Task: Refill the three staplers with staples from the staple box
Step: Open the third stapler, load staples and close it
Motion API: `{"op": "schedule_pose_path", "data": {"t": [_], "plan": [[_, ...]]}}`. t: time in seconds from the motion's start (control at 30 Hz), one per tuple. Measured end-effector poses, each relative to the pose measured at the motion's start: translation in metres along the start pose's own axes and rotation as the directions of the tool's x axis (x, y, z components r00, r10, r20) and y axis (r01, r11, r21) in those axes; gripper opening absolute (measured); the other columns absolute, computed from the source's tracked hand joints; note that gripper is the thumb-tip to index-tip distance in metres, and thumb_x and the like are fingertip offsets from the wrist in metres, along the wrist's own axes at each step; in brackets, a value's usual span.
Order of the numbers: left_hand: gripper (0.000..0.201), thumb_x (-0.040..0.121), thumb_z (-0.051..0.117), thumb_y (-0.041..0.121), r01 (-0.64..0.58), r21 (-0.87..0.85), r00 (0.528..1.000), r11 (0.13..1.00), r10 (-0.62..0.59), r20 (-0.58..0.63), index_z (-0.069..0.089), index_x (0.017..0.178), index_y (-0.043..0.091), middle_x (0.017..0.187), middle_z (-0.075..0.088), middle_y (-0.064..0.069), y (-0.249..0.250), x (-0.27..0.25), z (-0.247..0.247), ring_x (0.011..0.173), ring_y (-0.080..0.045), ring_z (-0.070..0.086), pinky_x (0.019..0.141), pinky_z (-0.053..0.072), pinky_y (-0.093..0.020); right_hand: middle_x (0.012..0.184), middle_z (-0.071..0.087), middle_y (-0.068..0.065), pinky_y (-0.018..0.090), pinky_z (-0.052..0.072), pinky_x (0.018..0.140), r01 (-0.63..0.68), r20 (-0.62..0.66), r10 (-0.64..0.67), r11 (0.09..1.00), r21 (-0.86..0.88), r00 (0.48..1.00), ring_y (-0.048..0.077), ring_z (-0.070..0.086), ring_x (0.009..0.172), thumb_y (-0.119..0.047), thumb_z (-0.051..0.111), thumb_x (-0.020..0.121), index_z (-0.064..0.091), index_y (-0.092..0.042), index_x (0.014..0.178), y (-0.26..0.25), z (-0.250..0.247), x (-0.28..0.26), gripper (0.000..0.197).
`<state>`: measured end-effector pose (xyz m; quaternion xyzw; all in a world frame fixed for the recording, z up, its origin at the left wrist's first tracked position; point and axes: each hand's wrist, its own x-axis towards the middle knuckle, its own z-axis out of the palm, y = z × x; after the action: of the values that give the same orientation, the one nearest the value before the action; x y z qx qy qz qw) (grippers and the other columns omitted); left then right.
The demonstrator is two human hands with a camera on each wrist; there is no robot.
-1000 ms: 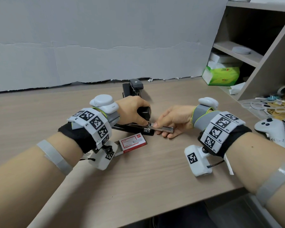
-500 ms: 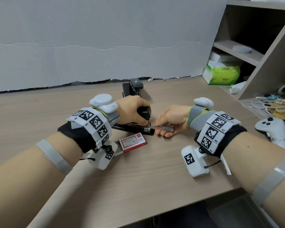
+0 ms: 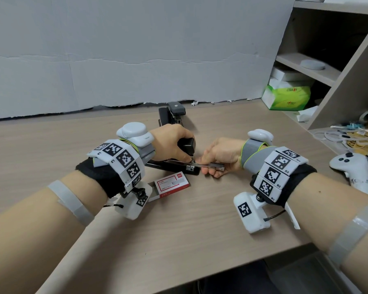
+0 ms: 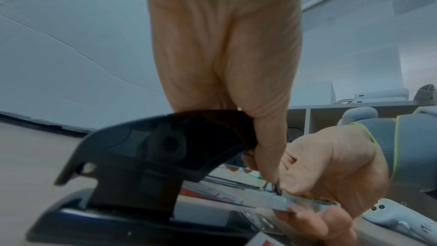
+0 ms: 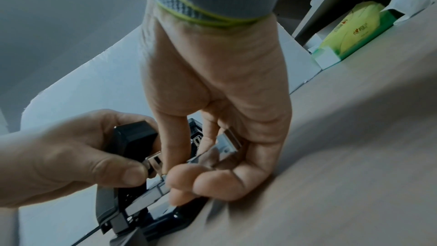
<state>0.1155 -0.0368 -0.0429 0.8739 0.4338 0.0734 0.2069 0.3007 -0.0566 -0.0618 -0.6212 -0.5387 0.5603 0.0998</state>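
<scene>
A black stapler (image 3: 172,167) lies on the desk with its top cover (image 3: 186,145) raised. My left hand (image 3: 170,143) grips that cover from above, thumb by its front end. A metal staple rail (image 3: 213,165) sticks out of the stapler's front to the right. My right hand (image 3: 219,158) pinches this rail between thumb and fingers, close to the stapler's mouth. The right wrist view shows the rail (image 5: 146,197) and my right fingers (image 5: 184,179) curled round it. The red-and-white staple box (image 3: 171,184) lies slid open just in front of the stapler. Two more staplers (image 3: 172,114) stand at the back.
A white game controller (image 3: 352,170) and tangled cables (image 3: 348,136) lie at the right. A shelf unit (image 3: 337,60) with a green tissue pack (image 3: 287,97) stands at the back right. A grey board (image 3: 125,56) closes off the desk's far edge.
My right hand and wrist have shifted a little to the left, toward the stapler's mouth. The left hand, the stapler and the staple box have stayed put.
</scene>
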Motion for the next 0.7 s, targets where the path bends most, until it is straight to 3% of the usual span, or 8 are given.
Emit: {"op": "schedule_pose_path", "data": {"t": [0.13, 0.47, 0.7], "plan": [[0.017, 0.076, 0.076, 0.026, 0.010, -0.013, 1.000, 1.000, -0.010, 0.004, 0.067, 0.089, 0.020, 0.083, 0.068, 0.003, -0.0009, 0.0014, -0.0017, 0.078, -0.016, 0.064, 0.074, 0.054, -0.033, 0.070, 0.068, 0.008, 0.023, 0.052, 0.048, 0.036, 0.013, -0.037, 0.996, 0.079, 0.999, 0.009, 0.055, 0.046, -0.021, 0.066, 0.091, 0.063, -0.006, 0.072, 0.0065, -0.0037, 0.0013, 0.024], [0.017, 0.077, 0.076, 0.027, 0.000, -0.007, 1.000, 1.000, 0.000, 0.004, 0.067, 0.090, 0.021, 0.083, 0.068, 0.003, 0.0002, 0.0016, -0.0010, 0.078, -0.015, 0.063, 0.070, 0.051, -0.029, 0.081, 0.071, 0.012, 0.023, 0.054, 0.052, -0.062, 0.095, 0.045, 0.981, 0.183, 0.994, 0.010, 0.059, 0.051, -0.014, 0.058, 0.094, 0.064, -0.001, 0.088, 0.0054, -0.0104, 0.0009, 0.015], [0.017, 0.076, 0.076, 0.028, -0.003, 0.002, 1.000, 1.000, 0.003, 0.008, 0.066, 0.088, 0.022, 0.082, 0.067, 0.004, -0.0004, 0.0017, -0.0013, 0.077, -0.014, 0.062, 0.072, 0.053, -0.032, 0.074, 0.069, 0.007, 0.021, 0.052, 0.052, -0.088, 0.071, 0.081, 0.991, 0.100, 0.994, 0.009, 0.055, 0.050, -0.018, 0.064, 0.090, 0.065, -0.007, 0.081, 0.0006, -0.0064, 0.0021, 0.014]]}}
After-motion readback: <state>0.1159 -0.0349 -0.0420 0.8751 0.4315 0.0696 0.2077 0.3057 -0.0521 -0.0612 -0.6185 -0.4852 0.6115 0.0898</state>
